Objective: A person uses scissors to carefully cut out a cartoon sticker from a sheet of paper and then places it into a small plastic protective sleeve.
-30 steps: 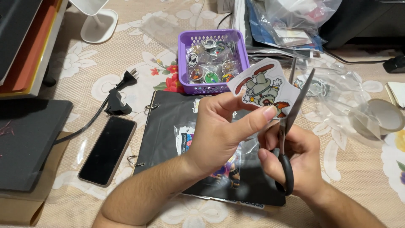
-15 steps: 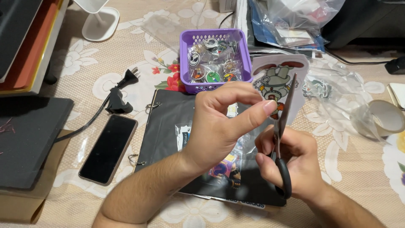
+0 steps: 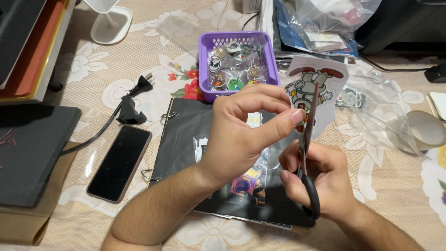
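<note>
Scissors [image 3: 308,139] upright in right hand [image 3: 320,179] — sticker sheet [image 3: 320,93] pinched by left hand [image 3: 246,130].

The left hand [image 3: 241,135] covers the lower left part of the sticker sheet [image 3: 320,88] and much of the black binder [image 3: 209,153]. The scissors [image 3: 307,153] have their handle loops mostly buried in the right hand [image 3: 320,183]. The tape roll [image 3: 425,130] at right shows blurred through clear plastic; both forearms run off the bottom edge.
</note>
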